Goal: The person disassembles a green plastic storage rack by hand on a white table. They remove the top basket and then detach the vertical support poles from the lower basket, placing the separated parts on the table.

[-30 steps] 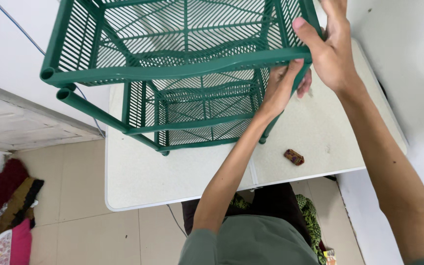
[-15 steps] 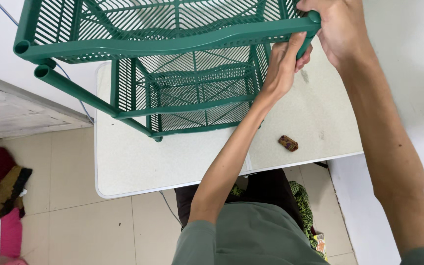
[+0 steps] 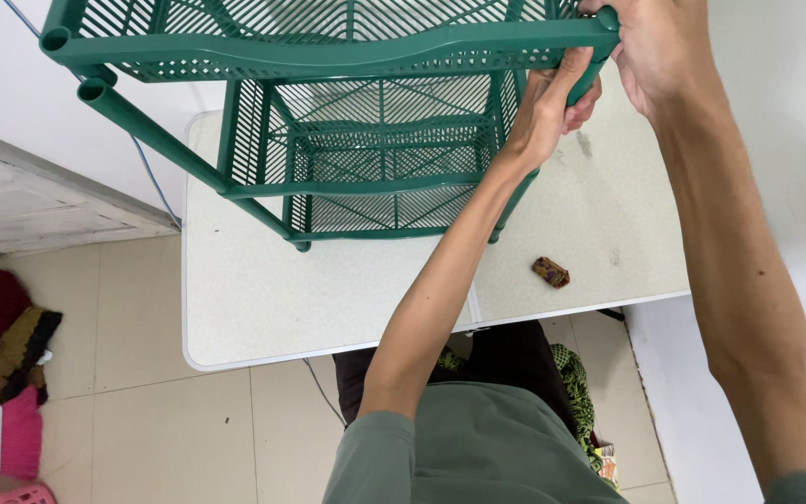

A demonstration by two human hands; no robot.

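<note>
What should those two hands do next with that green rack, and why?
Probably press the top shelf's right corner down onto its post. The right hand clasps that corner, the left hand wraps the post just below, and the left corner still sits off its post.

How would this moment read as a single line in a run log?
left hand: grips corner post of green rack | right hand: on top tier corner | rack: standing on white table | small brown object: lying on table
</note>
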